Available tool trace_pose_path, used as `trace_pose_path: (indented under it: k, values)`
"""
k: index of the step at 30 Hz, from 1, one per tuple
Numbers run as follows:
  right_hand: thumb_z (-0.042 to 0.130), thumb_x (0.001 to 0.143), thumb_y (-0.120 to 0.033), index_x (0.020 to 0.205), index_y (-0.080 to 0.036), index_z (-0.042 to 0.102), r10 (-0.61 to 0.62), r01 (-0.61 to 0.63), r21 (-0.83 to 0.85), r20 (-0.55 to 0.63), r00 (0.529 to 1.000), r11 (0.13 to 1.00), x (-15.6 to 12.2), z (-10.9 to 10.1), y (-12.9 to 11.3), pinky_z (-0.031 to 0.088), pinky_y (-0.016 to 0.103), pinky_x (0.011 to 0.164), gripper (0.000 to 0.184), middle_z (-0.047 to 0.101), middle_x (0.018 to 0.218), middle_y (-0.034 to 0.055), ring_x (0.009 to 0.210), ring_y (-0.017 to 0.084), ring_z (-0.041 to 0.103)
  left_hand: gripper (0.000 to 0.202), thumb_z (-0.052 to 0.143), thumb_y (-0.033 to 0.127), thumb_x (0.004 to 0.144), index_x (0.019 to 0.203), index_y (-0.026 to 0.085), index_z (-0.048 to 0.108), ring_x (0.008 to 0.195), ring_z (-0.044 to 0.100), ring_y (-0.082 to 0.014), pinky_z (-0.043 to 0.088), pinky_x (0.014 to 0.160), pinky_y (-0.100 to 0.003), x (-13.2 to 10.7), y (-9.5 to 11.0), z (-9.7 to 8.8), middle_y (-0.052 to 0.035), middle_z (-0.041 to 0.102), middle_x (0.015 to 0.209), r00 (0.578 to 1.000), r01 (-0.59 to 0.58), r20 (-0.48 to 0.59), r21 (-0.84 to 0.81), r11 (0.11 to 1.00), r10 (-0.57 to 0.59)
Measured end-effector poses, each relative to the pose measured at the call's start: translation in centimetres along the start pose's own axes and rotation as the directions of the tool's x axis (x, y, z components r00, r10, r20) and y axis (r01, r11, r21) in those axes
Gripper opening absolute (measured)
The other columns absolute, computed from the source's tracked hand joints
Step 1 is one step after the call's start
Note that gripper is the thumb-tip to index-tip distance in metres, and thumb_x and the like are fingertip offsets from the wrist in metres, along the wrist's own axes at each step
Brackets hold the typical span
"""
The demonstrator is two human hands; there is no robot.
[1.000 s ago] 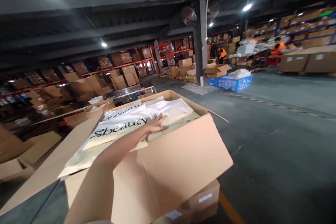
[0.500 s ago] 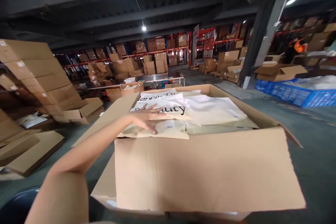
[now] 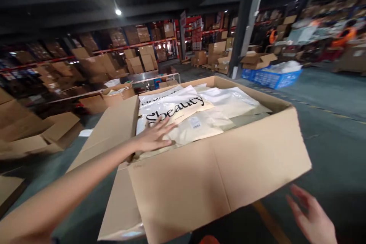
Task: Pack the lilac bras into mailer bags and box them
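Observation:
A large open cardboard box (image 3: 217, 175) stands in front of me, its flaps folded outward. It is filled with flat cream and white plastic bags (image 3: 200, 122), the top ones printed "Sbeauty". My left hand (image 3: 153, 137) reaches in over the near left corner and lies flat on the bags, fingers stretched out. My right hand (image 3: 313, 219) hovers open at the lower right, below the front flap, holding nothing.
Flattened and open cartons (image 3: 42, 133) lie on the floor at left. Shelves of boxes (image 3: 137, 53) line the back. A steel column (image 3: 246, 23) and a blue crate (image 3: 271, 76) stand at right, where people in orange vests work. Grey floor stretches to the right.
The view has swung and dropped. My left hand slid toward the box's near left corner. My right hand has come into view at lower right.

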State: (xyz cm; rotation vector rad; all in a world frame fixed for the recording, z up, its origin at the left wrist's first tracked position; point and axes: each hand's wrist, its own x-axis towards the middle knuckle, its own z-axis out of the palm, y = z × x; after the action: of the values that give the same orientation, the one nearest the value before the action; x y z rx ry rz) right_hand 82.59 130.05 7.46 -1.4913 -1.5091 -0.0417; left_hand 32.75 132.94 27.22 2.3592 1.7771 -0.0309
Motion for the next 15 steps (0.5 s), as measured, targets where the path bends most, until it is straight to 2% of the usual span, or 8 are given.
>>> trace_pose_path:
  k: [2, 4, 6, 7, 9, 11, 13, 15]
  values:
    - [0.041, 0.088, -0.075, 0.115, -0.043, 0.056, -0.041, 0.041, -0.043, -0.011, 0.999, 0.998, 2.8, 0.5, -3.4, 0.051, 0.042, 0.058, 0.045, 0.064, 0.101, 0.0097, 0.083, 0.025, 0.065, 0.077, 0.032, 0.077, 0.088, 0.154, 0.043, 0.014, 0.149, -0.006, -0.0404, 0.002, 0.113, -0.072, -1.4, -1.8, -0.7, 0.0014, 0.001, 0.165, 0.997, 0.001, -0.073, 0.008, 1.000, -0.001]
    - [0.046, 0.094, -0.058, 0.133, -0.037, 0.048, -0.191, 0.192, -0.010, 0.049, 0.980, 0.981, 7.1, 1.5, -9.4, 0.054, 0.044, 0.086, 0.044, 0.060, 0.122, 0.0108, 0.113, 0.025, 0.060, 0.078, 0.032, 0.078, 0.086, 0.154, 0.042, 0.016, 0.149, -0.008, -0.0404, 0.001, 0.113, -0.072, -1.6, -3.1, -1.2, 0.0017, 0.002, 0.165, 0.992, 0.014, -0.130, 0.049, 0.999, -0.008]
    - [0.037, 0.099, -0.053, 0.142, -0.029, 0.041, -0.478, 0.460, 0.134, 0.176, 0.860, 0.878, 11.8, 3.7, -16.1, 0.041, 0.047, 0.112, 0.050, 0.049, 0.140, 0.0098, 0.135, 0.023, 0.044, 0.077, 0.029, 0.077, 0.087, 0.154, 0.041, 0.017, 0.149, -0.010, -0.0399, -0.001, 0.113, -0.072, -0.3, -3.6, -1.6, 0.0025, -0.002, 0.165, 0.993, 0.005, -0.120, 0.073, 0.997, 0.003]
    - [0.034, 0.099, -0.055, 0.147, -0.029, 0.036, -0.525, 0.507, 0.143, 0.300, 0.796, 0.850, 14.0, 5.2, -19.2, 0.033, 0.052, 0.118, 0.055, 0.034, 0.152, 0.0068, 0.144, 0.025, 0.030, 0.076, 0.027, 0.076, 0.089, 0.155, 0.041, 0.016, 0.149, -0.011, -0.0390, -0.001, 0.113, -0.072, 0.8, -3.6, -1.8, 0.0028, -0.004, 0.165, 0.995, 0.002, -0.101, 0.067, 0.998, 0.005]
    - [0.042, 0.091, -0.070, 0.155, -0.036, 0.022, -0.391, 0.485, 0.026, 0.629, 0.672, 0.874, 17.5, 8.4, -23.6, 0.018, 0.073, 0.113, 0.075, 0.000, 0.162, -0.0021, 0.150, 0.036, -0.002, 0.075, 0.024, 0.075, 0.089, 0.155, 0.041, 0.013, 0.149, -0.013, -0.0380, 0.001, 0.111, -0.074, 3.4, -3.4, -2.0, 0.0030, -0.008, 0.164, 0.997, 0.017, -0.071, 0.033, 0.999, -0.015]
    - [0.046, 0.084, -0.079, 0.157, -0.040, 0.005, -0.154, 0.426, -0.082, 0.857, 0.491, 0.901, 19.6, 11.4, -25.6, 0.013, 0.082, 0.104, 0.092, -0.019, 0.159, -0.0054, 0.146, 0.043, -0.015, 0.077, 0.026, 0.077, 0.088, 0.155, 0.042, 0.012, 0.148, -0.013, -0.0400, 0.004, 0.108, -0.078, 6.0, -3.5, -2.0, 0.0013, -0.009, 0.164, 0.996, 0.066, -0.053, 0.001, 0.998, -0.066]
    - [0.043, 0.080, -0.085, 0.156, -0.041, -0.006, -0.026, 0.389, -0.123, 0.934, 0.356, 0.913, 20.5, 13.3, -25.5, 0.011, 0.083, 0.103, 0.100, -0.023, 0.157, -0.0051, 0.146, 0.044, -0.016, 0.080, 0.030, 0.079, 0.086, 0.155, 0.042, 0.013, 0.148, -0.011, -0.0426, 0.005, 0.105, -0.081, 8.0, -4.0, -1.7, -0.0011, -0.009, 0.164, 0.993, 0.105, -0.043, -0.020, 0.994, -0.106]
    - [0.038, 0.078, -0.089, 0.154, -0.043, -0.011, -0.011, 0.384, -0.116, 0.949, 0.314, 0.916, 20.6, 13.9, -24.7, 0.008, 0.081, 0.104, 0.101, -0.022, 0.157, -0.0051, 0.146, 0.042, -0.015, 0.082, 0.034, 0.079, 0.085, 0.155, 0.042, 0.012, 0.148, -0.009, -0.0441, 0.006, 0.104, -0.081, 8.8, -4.6, -1.3, -0.0023, -0.006, 0.164, 0.995, 0.101, -0.018, -0.043, 0.994, -0.101]
